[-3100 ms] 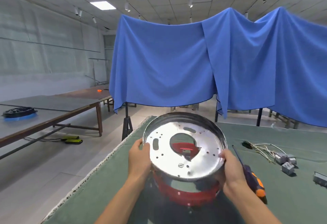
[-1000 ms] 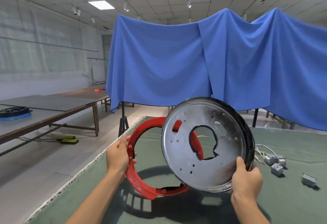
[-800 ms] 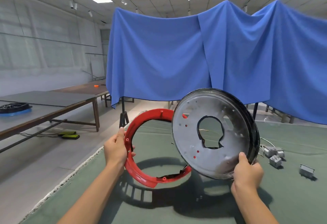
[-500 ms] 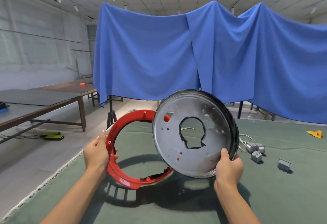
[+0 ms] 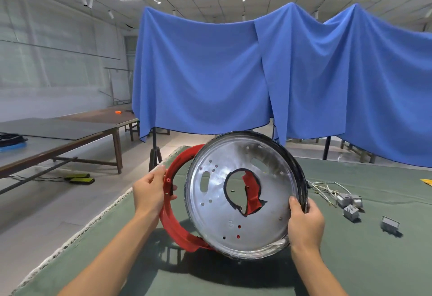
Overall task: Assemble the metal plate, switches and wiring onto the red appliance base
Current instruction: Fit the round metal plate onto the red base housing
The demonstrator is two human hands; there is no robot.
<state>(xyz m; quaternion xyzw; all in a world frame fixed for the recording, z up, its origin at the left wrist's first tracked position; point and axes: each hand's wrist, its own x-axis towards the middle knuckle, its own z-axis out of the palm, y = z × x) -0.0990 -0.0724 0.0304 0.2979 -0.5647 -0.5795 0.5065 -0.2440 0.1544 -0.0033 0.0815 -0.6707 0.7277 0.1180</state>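
**Both hands hold the plate and red ring up off the bench**

The right hand has a closed grip on the lower right rim of the metal plate: the thumb lies on the plate's near face and the fingers curl round the dark outer edge behind it. The left hand grips the left side of the red appliance base, fingers wrapped over the ring's rim with the thumb on the inner side.

The plate is held nearly upright, tilted slightly, with its flat silvery face towards the camera. It is round, with a raised dark rim, a large irregular cut-out in the middle, an oval slot to the left of that, and many small holes scattered over it. The red base is an open ring, also held on edge; it sits just behind the plate and overlaps it, so red shows through the central cut-out and through two small holes low on the plate. Both parts are above the green-covered bench, casting a shadow on it.

Further right on the bench lie the wiring and, beside it, grey switches, with one more small grey part apart from them. Beyond the bench hangs a blue cloth, and a long side table stands to the left.
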